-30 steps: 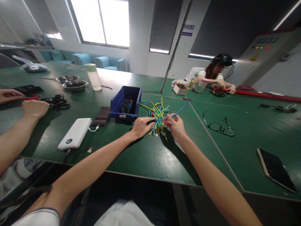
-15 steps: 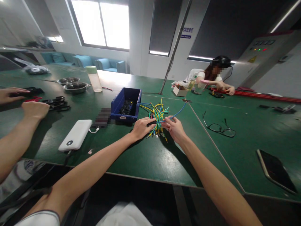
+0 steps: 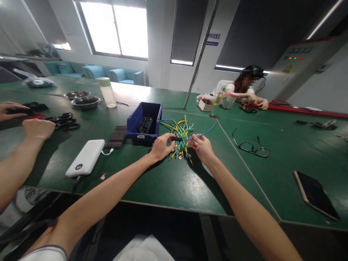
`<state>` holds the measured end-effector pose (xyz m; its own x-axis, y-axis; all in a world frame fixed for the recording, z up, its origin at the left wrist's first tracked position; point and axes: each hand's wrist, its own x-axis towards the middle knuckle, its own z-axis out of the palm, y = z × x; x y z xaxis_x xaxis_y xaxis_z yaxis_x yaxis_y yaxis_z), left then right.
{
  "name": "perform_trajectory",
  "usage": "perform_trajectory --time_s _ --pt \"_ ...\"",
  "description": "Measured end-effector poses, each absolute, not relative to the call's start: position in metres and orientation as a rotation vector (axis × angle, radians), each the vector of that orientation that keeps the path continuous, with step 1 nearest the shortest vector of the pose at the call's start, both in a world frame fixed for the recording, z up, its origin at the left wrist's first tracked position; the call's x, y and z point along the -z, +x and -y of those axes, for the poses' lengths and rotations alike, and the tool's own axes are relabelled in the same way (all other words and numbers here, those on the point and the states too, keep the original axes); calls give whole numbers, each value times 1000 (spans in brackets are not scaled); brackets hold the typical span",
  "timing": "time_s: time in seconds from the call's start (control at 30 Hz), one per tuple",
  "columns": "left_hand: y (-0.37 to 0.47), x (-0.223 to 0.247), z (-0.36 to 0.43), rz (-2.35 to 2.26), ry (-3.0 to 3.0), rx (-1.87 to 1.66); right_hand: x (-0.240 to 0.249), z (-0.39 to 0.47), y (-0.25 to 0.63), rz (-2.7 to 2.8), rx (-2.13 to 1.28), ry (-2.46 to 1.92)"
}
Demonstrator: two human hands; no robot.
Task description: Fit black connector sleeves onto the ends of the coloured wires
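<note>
My left hand (image 3: 163, 145) is closed on a short black sleeve-like piece (image 3: 177, 139), pinched between thumb and fingers. From its right end runs a blue wire (image 3: 208, 130), which my right hand (image 3: 201, 146) pinches with thumb and forefinger; the free end curves up and to the right. Beneath and between both hands lies a bunch of yellow, green and blue wires (image 3: 180, 127), several tipped with ring-shaped metal terminals. Whether the wire goes inside the black piece I cannot tell. Just behind my left hand stands a blue bin (image 3: 144, 137) with black parts in it.
A white power bank (image 3: 86, 158) lies left of my forearm, cabled to a blurred dark device. Glasses (image 3: 251, 148) and a phone (image 3: 315, 195) lie to the right. A bottle (image 3: 107, 92) and steel bowls (image 3: 85, 102) stand at back left. Co-workers' hands are at left and far right.
My left hand has shifted slightly left, and more of the black piece now shows beyond its fingers. My right hand still pinches the blue wire. The whole view has shifted a little.
</note>
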<state>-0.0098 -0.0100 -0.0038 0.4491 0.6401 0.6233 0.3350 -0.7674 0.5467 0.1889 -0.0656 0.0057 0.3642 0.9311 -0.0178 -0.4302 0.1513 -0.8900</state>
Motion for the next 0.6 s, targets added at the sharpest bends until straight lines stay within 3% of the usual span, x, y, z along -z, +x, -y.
perform_trajectory --time_s 0.6 --pt "-11 2 12 -800 2389 -1172 -8 67 186 623 -1123 -968"
